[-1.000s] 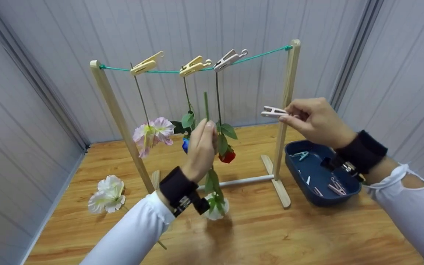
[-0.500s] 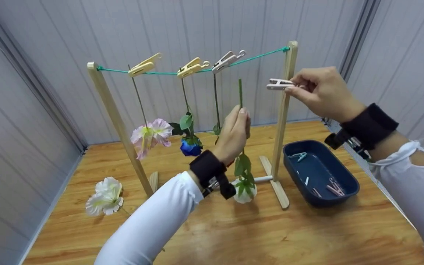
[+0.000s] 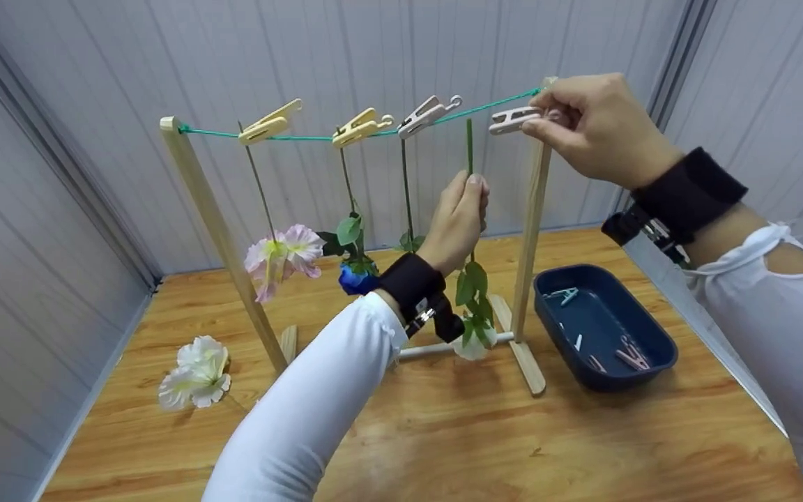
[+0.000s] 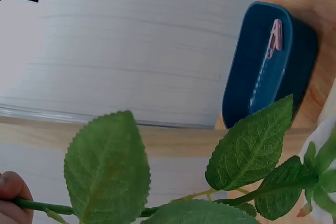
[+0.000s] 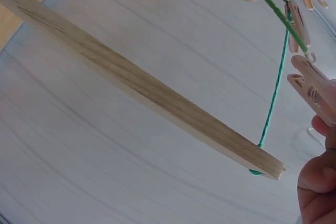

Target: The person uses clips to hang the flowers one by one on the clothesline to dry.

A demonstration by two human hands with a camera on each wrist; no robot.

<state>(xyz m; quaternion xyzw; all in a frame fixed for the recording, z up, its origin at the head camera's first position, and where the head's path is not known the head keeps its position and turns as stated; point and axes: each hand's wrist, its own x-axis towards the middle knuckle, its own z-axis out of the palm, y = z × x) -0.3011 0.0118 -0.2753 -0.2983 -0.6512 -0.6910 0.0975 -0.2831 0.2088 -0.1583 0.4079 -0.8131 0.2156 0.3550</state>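
Note:
My left hand (image 3: pixel 459 219) grips the green stem (image 3: pixel 470 143) of a white artificial flower (image 3: pixel 475 339), which hangs bloom down with its cut end pointing up. Its leaves (image 4: pixel 107 169) fill the lower part of the left wrist view. At the right post, my right hand (image 3: pixel 593 129) pinches a pale pink clothespin (image 3: pixel 513 120) by its handles. In the right wrist view, the clothespin's (image 5: pixel 314 85) tips are spread apart near the stem's end. The green cord (image 3: pixel 488 106) runs just above both; the clothespin appears apart from it.
Three clothespins on the cord hold a pink flower (image 3: pixel 283 254), a blue rose (image 3: pixel 358 277) and a third stem (image 3: pixel 407 188). Wooden posts (image 3: pixel 530 244) support the cord. A dark blue basin (image 3: pixel 600 381) with several clothespins stands right. Another white flower (image 3: pixel 196 373) lies left.
My left hand has carried the white flower rightward and up, to just below the cord's right part. My right hand has lifted the clothespin to cord height.

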